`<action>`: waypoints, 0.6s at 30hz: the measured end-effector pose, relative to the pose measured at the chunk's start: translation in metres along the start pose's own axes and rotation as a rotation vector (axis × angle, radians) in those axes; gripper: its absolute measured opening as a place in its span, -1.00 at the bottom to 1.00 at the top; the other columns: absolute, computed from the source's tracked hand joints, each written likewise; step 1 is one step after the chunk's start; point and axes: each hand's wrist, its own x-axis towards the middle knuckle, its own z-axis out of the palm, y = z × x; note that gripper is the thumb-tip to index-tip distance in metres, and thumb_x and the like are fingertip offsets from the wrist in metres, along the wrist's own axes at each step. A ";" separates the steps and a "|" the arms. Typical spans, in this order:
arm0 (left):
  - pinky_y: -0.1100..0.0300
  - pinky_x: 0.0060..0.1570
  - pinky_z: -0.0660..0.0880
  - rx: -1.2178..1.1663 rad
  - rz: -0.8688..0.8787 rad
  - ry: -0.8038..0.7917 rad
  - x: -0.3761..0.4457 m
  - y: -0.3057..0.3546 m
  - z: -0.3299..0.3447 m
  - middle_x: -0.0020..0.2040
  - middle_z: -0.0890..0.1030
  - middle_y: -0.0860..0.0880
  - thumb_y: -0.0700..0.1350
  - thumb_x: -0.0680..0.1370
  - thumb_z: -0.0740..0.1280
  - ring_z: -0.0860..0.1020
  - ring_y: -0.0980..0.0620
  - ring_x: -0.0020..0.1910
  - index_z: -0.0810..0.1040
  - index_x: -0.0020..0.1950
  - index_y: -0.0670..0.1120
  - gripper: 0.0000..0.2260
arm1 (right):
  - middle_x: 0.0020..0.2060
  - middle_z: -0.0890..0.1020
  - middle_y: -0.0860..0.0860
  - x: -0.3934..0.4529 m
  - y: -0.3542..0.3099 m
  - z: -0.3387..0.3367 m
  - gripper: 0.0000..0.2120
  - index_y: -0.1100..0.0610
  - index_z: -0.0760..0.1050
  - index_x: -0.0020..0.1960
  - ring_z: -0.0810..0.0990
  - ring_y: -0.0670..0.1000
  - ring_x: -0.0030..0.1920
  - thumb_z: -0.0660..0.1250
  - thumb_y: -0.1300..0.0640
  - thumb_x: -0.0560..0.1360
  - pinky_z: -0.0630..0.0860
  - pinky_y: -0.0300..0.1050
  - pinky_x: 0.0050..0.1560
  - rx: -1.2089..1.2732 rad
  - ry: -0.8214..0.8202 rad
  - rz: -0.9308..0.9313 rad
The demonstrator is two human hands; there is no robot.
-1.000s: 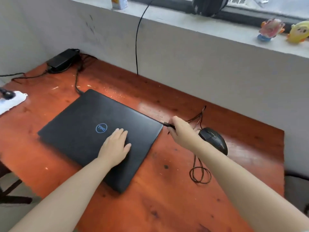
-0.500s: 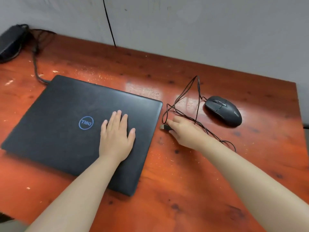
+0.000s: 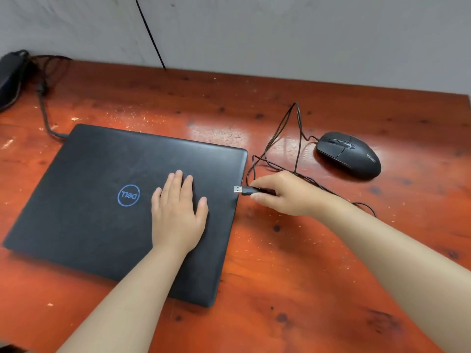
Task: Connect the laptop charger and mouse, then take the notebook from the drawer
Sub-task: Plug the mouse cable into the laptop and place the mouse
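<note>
A closed black laptop [image 3: 107,189] with a blue logo lies on the red wooden desk [image 3: 293,289]. My left hand [image 3: 178,212] rests flat on its lid, fingers apart. My right hand [image 3: 288,193] pinches the mouse's USB plug [image 3: 243,190], whose metal tip sits just at the laptop's right edge. The black mouse [image 3: 349,155] lies to the right, its thin cable [image 3: 280,138] looping between mouse and hand. The charger brick [image 3: 10,77] sits at the far left; its cable [image 3: 44,110] runs to the laptop's back left corner. No drawer or notebook is in view.
A grey wall [image 3: 280,34] backs the desk, with a thin black wire [image 3: 150,34] hanging down it. The desk's right edge shows at the far right.
My right hand has lifted the USB plug off the desk and brought it left to the laptop's right edge. The left hand stays on the lid. The view has tilted down.
</note>
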 end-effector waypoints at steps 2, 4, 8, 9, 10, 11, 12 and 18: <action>-0.05 0.47 0.05 0.000 -0.004 0.001 0.000 0.000 0.000 0.49 0.24 -0.18 -0.06 0.59 0.15 0.12 -0.09 0.51 0.28 0.42 -0.21 -0.57 | -0.34 0.53 0.00 0.002 0.000 0.001 -0.81 0.23 0.55 0.04 0.40 -0.03 -0.36 0.21 0.18 0.54 0.26 -0.28 -0.38 0.018 -0.002 0.009; -0.06 0.47 0.06 0.006 -0.005 0.001 -0.001 0.001 -0.001 0.49 0.25 -0.18 0.00 0.56 0.07 0.13 -0.10 0.51 0.29 0.41 -0.22 -0.52 | -0.24 0.61 0.07 0.004 0.004 0.002 -0.79 0.23 0.52 0.10 0.49 0.07 -0.27 0.19 0.18 0.55 0.36 -0.15 -0.26 -0.013 0.059 0.023; -0.07 0.47 0.07 0.002 -0.002 0.006 -0.001 0.000 0.001 0.48 0.27 -0.19 -0.08 0.58 0.17 0.14 -0.12 0.50 0.30 0.41 -0.23 -0.57 | -0.13 0.63 0.16 0.006 0.018 0.004 -0.79 0.21 0.47 0.04 0.55 0.20 -0.10 0.14 0.11 0.57 0.44 -0.01 -0.20 -0.246 0.089 0.067; -0.07 0.46 0.07 0.002 -0.001 0.008 0.000 0.000 0.001 0.48 0.27 -0.20 -0.10 0.58 0.19 0.15 -0.12 0.50 0.30 0.41 -0.23 -0.57 | -0.12 0.62 0.14 0.006 0.021 0.004 -0.79 0.20 0.45 0.03 0.54 0.19 -0.09 0.13 0.10 0.57 0.39 -0.04 -0.24 -0.317 0.084 0.061; -0.08 0.46 0.08 0.003 -0.002 0.009 0.000 0.000 0.002 0.48 0.27 -0.20 -0.11 0.57 0.20 0.15 -0.13 0.50 0.30 0.41 -0.23 -0.57 | -0.12 0.61 0.13 0.006 0.024 0.004 -0.79 0.19 0.44 0.03 0.54 0.19 -0.08 0.12 0.08 0.58 0.35 -0.06 -0.26 -0.360 0.087 0.053; -0.08 0.46 0.08 0.005 -0.001 0.011 0.000 0.000 0.001 0.47 0.27 -0.20 -0.11 0.57 0.21 0.15 -0.14 0.50 0.30 0.40 -0.24 -0.57 | -0.11 0.61 0.13 0.007 0.025 0.004 -0.78 0.19 0.43 0.04 0.55 0.18 -0.08 0.11 0.07 0.58 0.33 -0.08 -0.28 -0.378 0.098 0.045; -0.08 0.46 0.08 0.008 -0.002 0.010 0.000 0.001 0.001 0.47 0.28 -0.21 -0.11 0.57 0.21 0.16 -0.14 0.50 0.31 0.40 -0.24 -0.57 | -0.11 0.61 0.13 0.007 0.026 0.004 -0.77 0.18 0.43 0.06 0.55 0.18 -0.08 0.10 0.07 0.58 0.32 -0.08 -0.28 -0.385 0.110 0.037; -0.10 0.45 0.09 0.010 0.001 0.018 0.000 0.001 0.002 0.47 0.28 -0.22 -0.12 0.57 0.21 0.16 -0.15 0.49 0.31 0.40 -0.25 -0.57 | -0.06 0.61 0.11 0.010 0.029 0.009 -0.74 0.14 0.41 0.19 0.56 0.17 -0.03 0.09 0.06 0.58 0.41 -0.04 -0.24 -0.395 0.175 -0.023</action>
